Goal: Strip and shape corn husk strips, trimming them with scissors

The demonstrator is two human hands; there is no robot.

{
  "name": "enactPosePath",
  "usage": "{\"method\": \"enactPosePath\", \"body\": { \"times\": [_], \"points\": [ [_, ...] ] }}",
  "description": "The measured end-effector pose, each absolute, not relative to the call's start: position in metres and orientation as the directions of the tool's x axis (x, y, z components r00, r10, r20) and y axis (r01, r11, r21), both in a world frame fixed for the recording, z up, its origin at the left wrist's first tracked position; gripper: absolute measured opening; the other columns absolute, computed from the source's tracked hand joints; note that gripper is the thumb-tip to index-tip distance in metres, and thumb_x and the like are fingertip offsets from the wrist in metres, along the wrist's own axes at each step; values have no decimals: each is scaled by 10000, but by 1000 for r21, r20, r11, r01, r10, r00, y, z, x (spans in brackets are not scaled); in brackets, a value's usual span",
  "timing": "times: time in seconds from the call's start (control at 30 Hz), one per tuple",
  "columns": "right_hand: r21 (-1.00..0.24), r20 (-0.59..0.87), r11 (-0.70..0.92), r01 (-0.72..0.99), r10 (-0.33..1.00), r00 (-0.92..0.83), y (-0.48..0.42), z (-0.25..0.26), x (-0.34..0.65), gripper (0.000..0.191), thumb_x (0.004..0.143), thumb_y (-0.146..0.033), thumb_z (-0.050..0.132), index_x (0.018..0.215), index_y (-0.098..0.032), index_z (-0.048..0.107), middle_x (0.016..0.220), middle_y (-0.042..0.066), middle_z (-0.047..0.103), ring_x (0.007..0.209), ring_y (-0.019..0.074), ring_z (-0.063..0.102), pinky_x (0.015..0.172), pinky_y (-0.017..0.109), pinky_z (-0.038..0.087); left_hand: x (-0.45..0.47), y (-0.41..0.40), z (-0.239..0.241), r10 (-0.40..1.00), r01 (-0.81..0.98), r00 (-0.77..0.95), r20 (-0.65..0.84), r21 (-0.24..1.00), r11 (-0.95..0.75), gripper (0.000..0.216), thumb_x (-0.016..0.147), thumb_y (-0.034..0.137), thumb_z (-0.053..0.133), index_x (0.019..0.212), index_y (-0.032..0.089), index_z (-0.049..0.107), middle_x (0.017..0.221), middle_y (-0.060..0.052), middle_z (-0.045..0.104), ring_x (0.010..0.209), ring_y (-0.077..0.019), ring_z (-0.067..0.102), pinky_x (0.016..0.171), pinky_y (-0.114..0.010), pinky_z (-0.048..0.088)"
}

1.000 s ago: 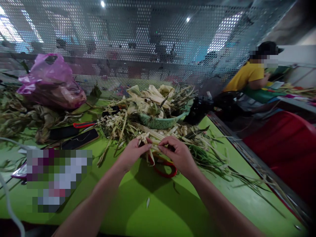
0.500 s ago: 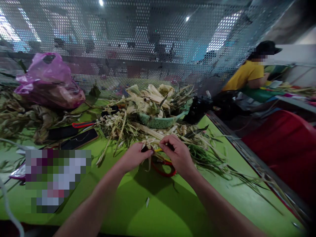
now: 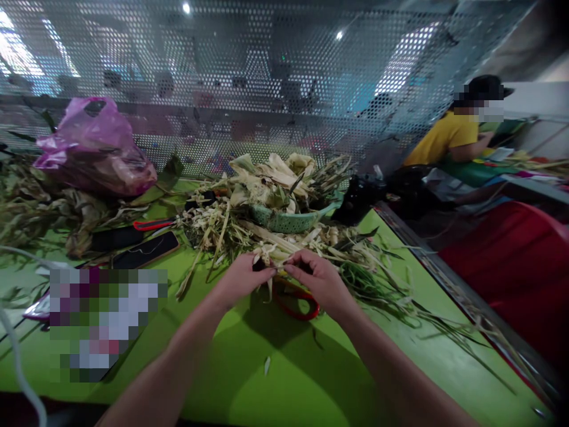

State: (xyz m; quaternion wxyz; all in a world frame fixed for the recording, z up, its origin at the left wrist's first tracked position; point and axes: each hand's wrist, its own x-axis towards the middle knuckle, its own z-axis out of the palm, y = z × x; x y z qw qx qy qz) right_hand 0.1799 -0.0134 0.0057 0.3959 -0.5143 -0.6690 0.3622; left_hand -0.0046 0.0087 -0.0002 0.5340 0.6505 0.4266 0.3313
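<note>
My left hand (image 3: 242, 277) and my right hand (image 3: 316, 277) meet over the green table (image 3: 284, 379), fingers pinched together on a small bundle of pale dried leaf strips (image 3: 269, 261). A strip hangs down between the two hands. Just below them lie red-handled scissors (image 3: 299, 301) on the table. Behind the hands spreads a heap of dried leaves and husks (image 3: 249, 228), and a green plastic basket (image 3: 284, 220) filled with more pale leaves.
A pink plastic bag (image 3: 93, 151) sits at the back left on brown leaves. A dark phone (image 3: 144, 250) and a red-handled tool (image 3: 153, 225) lie left of the heap. A perforated metal screen (image 3: 267, 83) closes the back. A person in a yellow shirt (image 3: 447, 139) works at the right.
Both hands stayed at the same spot, fingers shifting slightly on the leaf strips; the fingertips have drawn closer together.
</note>
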Motion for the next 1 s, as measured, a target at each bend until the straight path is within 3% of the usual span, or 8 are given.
{"method": "enactPosePath", "body": {
  "times": [0.2, 0.3, 0.43, 0.53, 0.63, 0.83, 1.0],
  "points": [
    [-864, 209, 240, 442, 971, -118, -13, 5, 180, 176, 828, -339, 577, 746, -186, 551, 682, 0, 543, 646, 145, 487, 588, 254, 396, -4, 9, -3, 897, 178, 442, 35, 976, -126, 81, 709, 224, 574, 746, 152, 583, 691, 13, 570, 663, -137, 495, 653, -253, 395],
    [-912, 131, 173, 372, 982, -136, -15, 8, 179, 185, 808, -364, 603, 850, -188, 569, 737, 10, 588, 647, 147, 524, 580, 255, 417, -5, 9, -3, 913, 164, 408, 24, 982, -99, 111, 719, 263, 597, 739, 155, 581, 703, 2, 585, 680, -148, 510, 654, -258, 401],
    [-959, 13, 68, 277, 980, -197, -18, 12, 176, 312, 788, -416, 628, 999, -195, 563, 771, 16, 625, 641, 150, 564, 560, 255, 441, -1, 8, -3, 883, 11, 469, 34, 999, -44, 171, 705, 269, 639, 824, 152, 600, 805, -27, 637, 793, -179, 564, 739, -277, 438],
    [-960, 7, 54, 275, 986, -169, -19, 11, 172, 287, 781, -417, 631, 943, -182, 598, 769, 24, 635, 633, 146, 561, 557, 257, 442, 4, 6, -5, 859, -60, 512, 28, 998, 3, 314, 662, 239, 678, 945, 154, 572, 830, -22, 633, 786, -174, 574, 756, -287, 450],
    [-974, 16, 46, 220, 990, -140, -18, 6, 169, 294, 754, -401, 659, 934, -173, 613, 831, 33, 652, 679, 148, 572, 584, 260, 455, 6, 4, -9, 882, -23, 471, 14, 1000, -4, 402, 619, 171, 690, 980, 156, 513, 824, -11, 602, 769, -162, 565, 746, -290, 458],
    [-986, -66, -46, 158, 990, -125, -17, -2, 166, 261, 731, -408, 681, 803, -177, 584, 660, -22, 581, 539, 103, 484, 470, 214, 386, 5, 2, -14, 915, 109, 399, 54, 988, -106, 395, 602, 106, 651, 945, 168, 465, 869, -10, 567, 798, -156, 534, 706, -264, 445],
    [-991, -30, -12, 131, 990, -137, -18, 0, 166, 261, 719, -407, 689, 792, -176, 593, 695, -4, 595, 574, 115, 497, 499, 227, 419, 3, 1, -8, 887, 8, 460, 40, 999, -49, 410, 631, 108, 638, 983, 176, 440, 864, 3, 565, 773, -138, 541, 676, -240, 436]
  ]
}}
